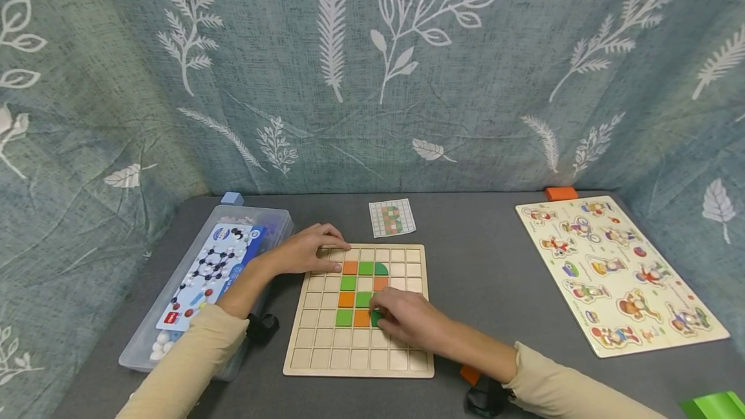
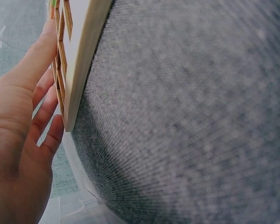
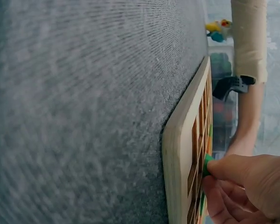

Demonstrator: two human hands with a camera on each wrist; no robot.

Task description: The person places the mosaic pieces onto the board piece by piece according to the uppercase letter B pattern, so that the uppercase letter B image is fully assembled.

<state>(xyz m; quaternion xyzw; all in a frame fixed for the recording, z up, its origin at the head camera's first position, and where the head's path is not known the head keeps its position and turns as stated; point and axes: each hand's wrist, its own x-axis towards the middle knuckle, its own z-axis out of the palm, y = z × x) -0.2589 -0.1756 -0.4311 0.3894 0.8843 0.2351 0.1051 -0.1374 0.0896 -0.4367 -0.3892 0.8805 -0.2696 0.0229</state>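
Observation:
A wooden grid board (image 1: 302, 339) lies on the table with orange and light green square tiles in its middle cells. A dark green rounded tile (image 1: 381, 269) sits at the top right of that pattern. My right hand (image 1: 412, 319) is over the board and pinches a small dark green tile (image 3: 207, 164) between thumb and finger, tilted at the cells; its full shape is hidden. At the upper left corner my left hand (image 1: 308, 249) rests on the board's edge, thumb and fingers extended. Behind the board lies a printed pattern card (image 1: 392, 218).
To the left stands a clear plastic box (image 1: 140, 348) with a blue molecule-picture sheet (image 1: 212, 270). A picture puzzle board (image 1: 605, 270) lies at the right. Around are an orange block (image 1: 561, 194), a blue block (image 1: 232, 198) and a green object (image 1: 712, 405).

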